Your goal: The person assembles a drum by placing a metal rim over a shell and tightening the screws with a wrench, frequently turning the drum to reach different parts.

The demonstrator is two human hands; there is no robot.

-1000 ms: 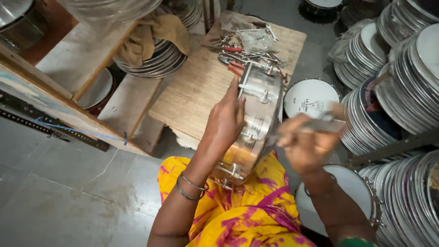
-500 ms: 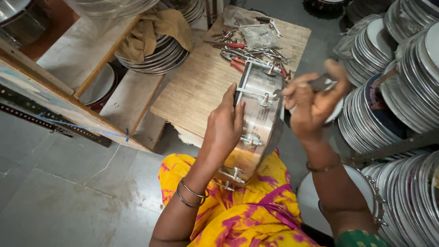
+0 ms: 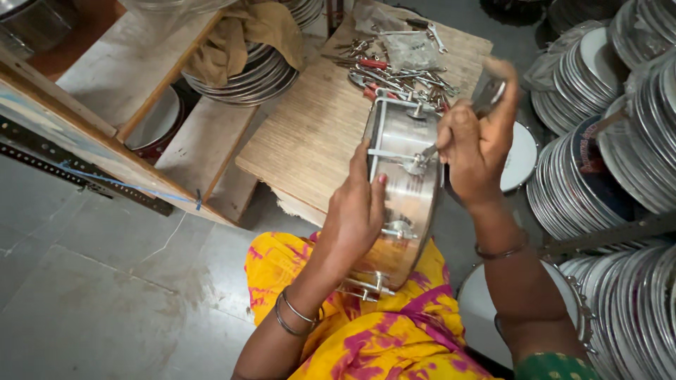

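Two hands on drum [image 3: 403,190]: left hand [image 3: 355,214] steadies rim, right hand [image 3: 473,144] grips tool [image 3: 491,93].

Two bare forearms reach up from the lower edge of the view toward twelve o'clock. The left hand [image 3: 355,211] lies near the centre, palm down, fingers together and extended toward twelve o'clock, thumb spread toward one o'clock; thin bangles circle its wrist at seven o'clock. The right hand [image 3: 475,141] is at two o'clock from the left one, raised higher, its fingers curled into a loose fist, with one bangle on its wrist at five o'clock.
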